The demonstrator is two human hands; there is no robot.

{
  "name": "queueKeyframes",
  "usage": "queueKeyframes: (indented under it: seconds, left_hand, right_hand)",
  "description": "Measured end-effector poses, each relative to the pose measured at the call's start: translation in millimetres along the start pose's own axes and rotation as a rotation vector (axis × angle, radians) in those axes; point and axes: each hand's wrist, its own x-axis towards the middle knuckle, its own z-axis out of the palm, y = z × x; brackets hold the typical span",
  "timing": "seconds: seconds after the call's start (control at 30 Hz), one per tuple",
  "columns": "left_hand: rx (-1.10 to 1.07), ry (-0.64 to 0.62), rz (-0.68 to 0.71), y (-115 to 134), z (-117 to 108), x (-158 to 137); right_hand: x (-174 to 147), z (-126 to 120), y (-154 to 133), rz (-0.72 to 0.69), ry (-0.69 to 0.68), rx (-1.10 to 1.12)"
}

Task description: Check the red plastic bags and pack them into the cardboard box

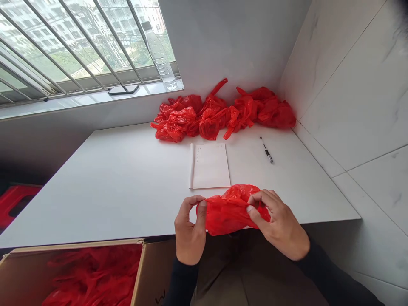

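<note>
A red plastic bag (226, 214) is stretched between my two hands at the front edge of the white table. My left hand (192, 229) pinches its left end between thumb and fingertips. On the other side my right hand (277, 219) pinches the bag's edge with thumb and forefinger. Part of the bag bulges up behind the held edge and rests over the tabletop. Just beyond it lies a notepad (211, 165) with small writing at its top.
Bunched red plastic bags (213, 117) line the table's back. A pen (267, 151) lies right of the notepad. An open cardboard box (140, 272) with red bags stands at front left. On the windowsill are a clear bottle (161, 59) and a phone-like object (123, 90). A tiled wall (360, 106) borders the right.
</note>
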Motion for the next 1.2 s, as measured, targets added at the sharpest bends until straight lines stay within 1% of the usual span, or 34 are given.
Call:
queueKeyframes:
  seconds: [0.07, 0.1, 0.13, 0.2, 0.27, 0.3, 0.33, 0.4, 0.5, 0.57, 0.63, 0.7, 0.73, 0.8, 0.87, 0.93, 0.97, 1.03, 1.07, 1.13, 1.17, 1.2]
  left_hand:
    - [-0.074, 0.056, -0.089, 1, -3, 0]
    - [-0.084, 0.058, -0.088, 3, -3, 0]
    - [-0.069, 0.039, -0.059, 6, -2, -1]
    - [0.014, -0.043, 0.044, 12, 2, -1]
    - [0.097, -0.111, 0.146, 18, 6, 0]
    - [0.119, -0.113, 0.180, 19, 7, 1]
    - [0.120, -0.086, 0.199, 19, 6, 3]
    - [0.062, 0.024, 0.190, 17, 2, 8]
    - [-0.026, 0.189, 0.126, 15, -9, 12]
    - [-0.001, 0.222, 0.120, 19, -13, 10]
    - [0.090, 0.223, 0.161, 28, -14, 5]
    - [0.193, 0.199, 0.237, 39, -10, -1]
    - [0.230, 0.172, 0.269, 45, -8, -3]
    - [0.238, 0.097, 0.274, 53, -6, -6]
    - [0.149, 0.061, 0.205, 58, -6, -6]
    - [0.023, 0.084, 0.110, 61, -11, -8]
    - [-0.046, 0.095, 0.068, 62, -14, -9]
    - [-0.175, 0.112, -0.023, 65, -20, -14]
    - [-0.238, 0.113, -0.072, 67, -23, -17]
    - [-0.364, 0.091, -0.182, 74, -28, -22]
    - [-0.420, 0.066, -0.238, 77, -29, -24]
    - [-0.468, 0.051, -0.279, 80, -29, -25]
  right_hand:
    - [-2, -8, -2, 0.056, 0.049, 0.068]
    - [-3, -10, -3, 0.086, 0.055, 0.105]
    - [-4, -11, -5, 0.115, 0.049, 0.144]
    - [-5, -11, -8, 0.149, 0.029, 0.201]
    - [-5, -11, -11, 0.140, 0.015, 0.200]
    - [-4, -11, -12, 0.132, 0.011, 0.183]
    - [-3, -12, -12, 0.128, 0.017, 0.164]
    - [-1, -16, -11, 0.134, 0.070, 0.150]
    - [0, -25, -7, 0.164, 0.258, 0.235]
    - [-1, -28, -7, 0.174, 0.339, 0.304]
    - [-4, -28, -9, 0.163, 0.348, 0.333]
    - [-6, -26, -13, 0.139, 0.314, 0.338]
    - [-7, -25, -14, 0.124, 0.299, 0.338]
    - [-7, -25, -16, 0.086, 0.286, 0.330]
    - [-5, -28, -16, 0.052, 0.300, 0.291]
    - [-3, -33, -16, 0.054, 0.329, 0.226]
    - [-3, -36, -17, 0.058, 0.361, 0.200]
    - [-4, -39, -23, 0.020, 0.488, 0.163]
    - [-6, -39, -28, -0.043, 0.593, 0.149]
    - [-11, -38, -42, -0.258, 0.779, 0.097]
    - [-13, -36, -49, -0.381, 0.781, 0.058]
    - [-14, -34, -55, -0.493, 0.696, 0.014]
